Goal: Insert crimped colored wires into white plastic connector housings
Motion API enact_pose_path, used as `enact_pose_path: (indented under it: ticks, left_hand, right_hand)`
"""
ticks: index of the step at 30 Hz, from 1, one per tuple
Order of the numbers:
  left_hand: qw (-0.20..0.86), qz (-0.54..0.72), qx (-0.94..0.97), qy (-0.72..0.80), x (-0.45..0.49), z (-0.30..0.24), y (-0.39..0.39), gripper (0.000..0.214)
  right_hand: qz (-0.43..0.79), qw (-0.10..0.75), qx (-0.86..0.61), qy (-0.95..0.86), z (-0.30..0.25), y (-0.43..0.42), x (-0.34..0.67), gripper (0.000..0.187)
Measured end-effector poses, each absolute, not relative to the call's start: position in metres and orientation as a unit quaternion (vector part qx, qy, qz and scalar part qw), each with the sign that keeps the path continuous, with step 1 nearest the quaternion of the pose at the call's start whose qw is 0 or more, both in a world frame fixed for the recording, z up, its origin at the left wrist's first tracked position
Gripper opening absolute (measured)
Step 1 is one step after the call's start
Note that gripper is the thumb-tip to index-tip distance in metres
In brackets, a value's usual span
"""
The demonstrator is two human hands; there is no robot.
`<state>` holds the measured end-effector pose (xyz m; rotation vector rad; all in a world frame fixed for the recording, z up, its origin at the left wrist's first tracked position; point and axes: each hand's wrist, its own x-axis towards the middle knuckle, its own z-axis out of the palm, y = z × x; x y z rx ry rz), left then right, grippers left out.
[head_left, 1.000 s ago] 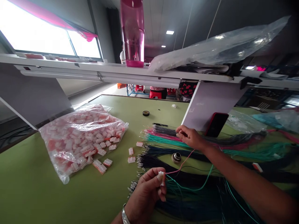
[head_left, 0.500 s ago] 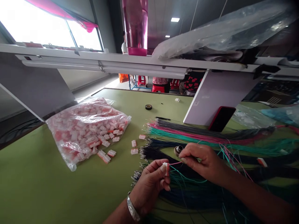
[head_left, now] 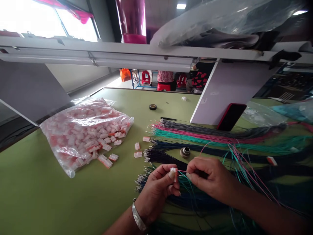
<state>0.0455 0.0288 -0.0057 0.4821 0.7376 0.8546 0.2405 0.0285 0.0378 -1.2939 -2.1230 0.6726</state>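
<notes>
Between the thumb and fingers of my left hand (head_left: 158, 184) is a small white and orange connector housing (head_left: 175, 174), held upright. Pink and teal wires run out of its right side. My right hand (head_left: 207, 173) pinches the pink wire (head_left: 182, 171) a short way from the housing. Teal wires (head_left: 187, 179) hang below, between the two hands. Under and behind the hands lie bundles of dark wires (head_left: 168, 158) with metal terminals at their left ends. A round metal-topped piece (head_left: 185, 152) sits on the dark wires just beyond my right hand.
A clear bag of connector housings (head_left: 85, 127) lies at left, with several loose housings (head_left: 138, 154) near it. Grey, pink and teal wire bundles (head_left: 195, 133) stretch rightward. A phone (head_left: 231, 117) leans on the shelf's upright panel (head_left: 207, 98). Black tape (head_left: 153, 107) lies farther back.
My right hand has moved slightly closer to the connector housing along the pink wire, uncovering the round metal-topped piece. The left hand keeps its hold. The camera view has tilted down slightly.
</notes>
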Motion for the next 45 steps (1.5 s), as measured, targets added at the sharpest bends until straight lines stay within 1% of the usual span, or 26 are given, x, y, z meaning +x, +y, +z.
enact_pose_path:
  ticks: [12, 14, 19, 26, 32, 35, 39, 42, 45]
  left_hand:
    - [0.819, 0.394, 0.225, 0.353, 0.048, -0.005, 0.025, 0.026]
    - [0.819, 0.392, 0.225, 0.354, 0.048, -0.005, 0.024, 0.026]
    - [0.825, 0.382, 0.221, 0.354, 0.049, -0.004, 0.024, 0.022]
    - [0.846, 0.351, 0.213, 0.34, 0.055, 0.0, 0.031, 0.016]
    - [0.85, 0.317, 0.239, 0.345, 0.063, 0.016, 0.03, 0.014]
    - [0.844, 0.318, 0.257, 0.349, 0.066, 0.024, 0.025, 0.016]
    - [0.818, 0.349, 0.286, 0.358, 0.067, 0.027, 0.019, 0.021]
    - [0.806, 0.363, 0.298, 0.36, 0.067, 0.024, 0.015, 0.023]
    - [0.805, 0.364, 0.298, 0.363, 0.067, 0.022, 0.014, 0.023]
  right_hand:
    - [0.305, 0.261, -0.495, -0.771, 0.03, 0.028, 0.236, 0.009]
    - [0.283, 0.259, -0.489, -0.783, 0.03, 0.027, 0.236, 0.009]
    - [0.169, 0.254, -0.446, -0.841, 0.028, 0.027, 0.236, 0.012]
    - [0.074, 0.251, -0.385, -0.885, 0.026, 0.022, 0.242, 0.012]
    - [0.044, 0.264, -0.37, -0.89, 0.029, 0.016, 0.249, 0.012]
    - [0.068, 0.283, -0.387, -0.875, 0.035, 0.012, 0.252, 0.011]
    - [0.213, 0.31, -0.452, -0.809, 0.043, 0.007, 0.253, 0.01]
    - [0.291, 0.288, -0.495, -0.766, 0.045, 0.004, 0.253, 0.014]
    - [0.3, 0.273, -0.512, -0.757, 0.043, 0.003, 0.252, 0.014]
